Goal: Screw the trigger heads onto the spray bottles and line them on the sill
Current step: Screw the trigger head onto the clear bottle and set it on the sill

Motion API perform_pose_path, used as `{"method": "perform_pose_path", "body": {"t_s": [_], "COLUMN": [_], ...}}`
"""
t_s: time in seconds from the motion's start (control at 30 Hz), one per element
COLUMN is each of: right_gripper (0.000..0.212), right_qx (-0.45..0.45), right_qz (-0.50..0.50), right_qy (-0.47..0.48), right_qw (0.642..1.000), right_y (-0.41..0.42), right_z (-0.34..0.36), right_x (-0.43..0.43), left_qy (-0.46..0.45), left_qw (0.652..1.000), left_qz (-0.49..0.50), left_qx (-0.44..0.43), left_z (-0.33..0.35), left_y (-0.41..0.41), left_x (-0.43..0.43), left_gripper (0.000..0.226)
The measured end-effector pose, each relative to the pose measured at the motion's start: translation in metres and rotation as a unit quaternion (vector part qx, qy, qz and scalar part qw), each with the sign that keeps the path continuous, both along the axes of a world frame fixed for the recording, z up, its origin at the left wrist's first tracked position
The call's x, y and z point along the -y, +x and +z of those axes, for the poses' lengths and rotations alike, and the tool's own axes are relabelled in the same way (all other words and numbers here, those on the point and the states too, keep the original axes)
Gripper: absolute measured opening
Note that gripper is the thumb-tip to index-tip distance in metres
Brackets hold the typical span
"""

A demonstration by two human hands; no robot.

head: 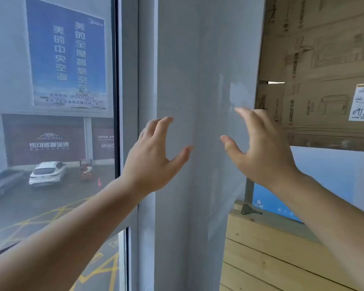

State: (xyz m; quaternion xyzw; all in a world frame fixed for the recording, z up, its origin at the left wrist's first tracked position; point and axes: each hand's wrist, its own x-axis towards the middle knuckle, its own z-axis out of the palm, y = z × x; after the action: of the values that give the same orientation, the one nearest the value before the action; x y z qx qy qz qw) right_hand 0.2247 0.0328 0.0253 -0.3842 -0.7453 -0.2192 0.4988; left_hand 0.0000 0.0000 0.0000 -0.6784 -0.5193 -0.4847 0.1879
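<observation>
Neither a spray bottle nor a trigger head nor the sill shows in the head view. My left hand is raised in front of a grey pillar, fingers spread and curled, holding nothing. My right hand is raised beside it at about the same height, palm facing left, fingers apart and empty. A gap of bare pillar separates the two hands.
A window pane with a grey frame fills the left, with a street and parked cars outside. Stacked cardboard boxes stand at upper right. A wooden crate sits at lower right.
</observation>
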Motion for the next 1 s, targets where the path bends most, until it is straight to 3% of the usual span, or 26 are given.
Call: {"method": "perform_pose_path", "body": {"t_s": [0.23,0.33,0.9,1.0], "right_gripper": [0.04,0.032,0.021,0.02], "right_qx": [-0.09,-0.106,-0.211,-0.218], "right_qz": [0.109,0.137,0.086,0.069], "right_qy": [-0.12,-0.191,-0.521,-0.557], "right_qw": [0.983,0.966,0.823,0.799], "right_y": [0.003,0.007,0.031,0.031], "right_z": [-0.074,-0.121,-0.494,-0.57], "right_x": [0.007,0.01,0.051,0.069], "left_qy": [-0.118,-0.191,-0.493,-0.545], "left_qw": [0.962,0.93,0.77,0.742], "left_qz": [-0.14,-0.19,-0.218,-0.202], "left_qx": [0.204,0.252,0.34,0.335], "left_z": [-0.065,-0.11,-0.475,-0.55], "left_y": [0.005,0.01,0.056,0.063], "left_x": [-0.006,-0.007,0.019,0.033], "left_gripper": [0.04,0.042,0.056,0.042]}}
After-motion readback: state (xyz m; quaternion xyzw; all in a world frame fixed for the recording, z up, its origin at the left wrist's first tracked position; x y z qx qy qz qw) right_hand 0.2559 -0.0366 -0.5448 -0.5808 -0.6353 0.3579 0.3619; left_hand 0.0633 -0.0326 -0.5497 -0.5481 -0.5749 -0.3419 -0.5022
